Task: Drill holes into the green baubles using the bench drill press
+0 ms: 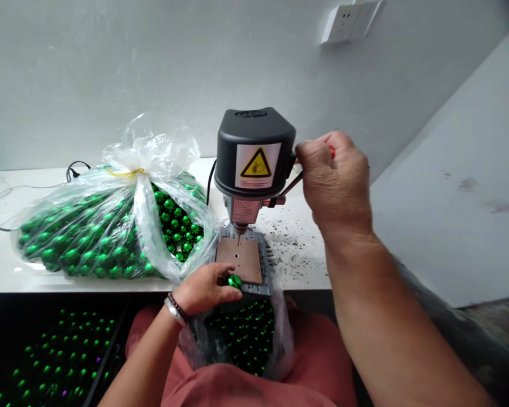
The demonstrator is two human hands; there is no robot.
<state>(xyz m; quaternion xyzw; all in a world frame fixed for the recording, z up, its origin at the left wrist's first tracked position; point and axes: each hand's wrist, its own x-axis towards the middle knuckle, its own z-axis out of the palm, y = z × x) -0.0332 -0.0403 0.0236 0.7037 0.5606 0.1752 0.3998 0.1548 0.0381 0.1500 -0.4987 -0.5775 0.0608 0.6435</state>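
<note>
My left hand is closed on a shiny green ball at the front edge of a brown board. The board lies on the base of a small black drill press, and a hole shows in its middle. Above the board hangs a thin drill bit, clear of the ball. My right hand is wrapped round the press's feed lever, beside the motor housing; a bit of red shows between the fingers.
A torn clear bag of green balls, tied with yellow, stands left of the press. Dark shavings are scattered on the white table right of it. An open bag of green balls sits at my lap; more balls lie low on the left.
</note>
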